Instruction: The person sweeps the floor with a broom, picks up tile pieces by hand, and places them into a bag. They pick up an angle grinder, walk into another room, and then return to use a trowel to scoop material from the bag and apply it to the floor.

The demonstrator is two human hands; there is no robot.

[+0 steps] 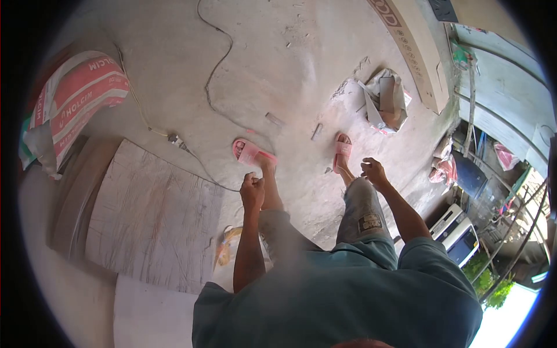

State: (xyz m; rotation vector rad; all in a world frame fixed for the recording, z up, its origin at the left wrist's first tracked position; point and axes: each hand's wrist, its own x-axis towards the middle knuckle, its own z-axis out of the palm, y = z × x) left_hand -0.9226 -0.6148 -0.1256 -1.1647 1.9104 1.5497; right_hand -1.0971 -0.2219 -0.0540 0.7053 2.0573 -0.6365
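My left hand (252, 192) is closed in front of my left shin, with its fingers curled in. A thin dark cord (212, 181) runs from a plug connection (176, 140) on the floor and meets the edge of this hand in the view. What the curled fingers hold, I cannot tell. My right hand (373, 170) is over my right knee, its fingers bent and a little apart, nothing visible in them. Below the hands, my feet stand in pink slide sandals (255, 153) on the concrete floor.
Leftward are a red-and-white HOLCIM sack (87, 87) and a scratched board (154, 214). A torn paper sack (387, 101) lies ahead on the right, near a long cardboard box (420, 55). Another dark cord (214, 69) snakes across the floor among small scraps (317, 131).
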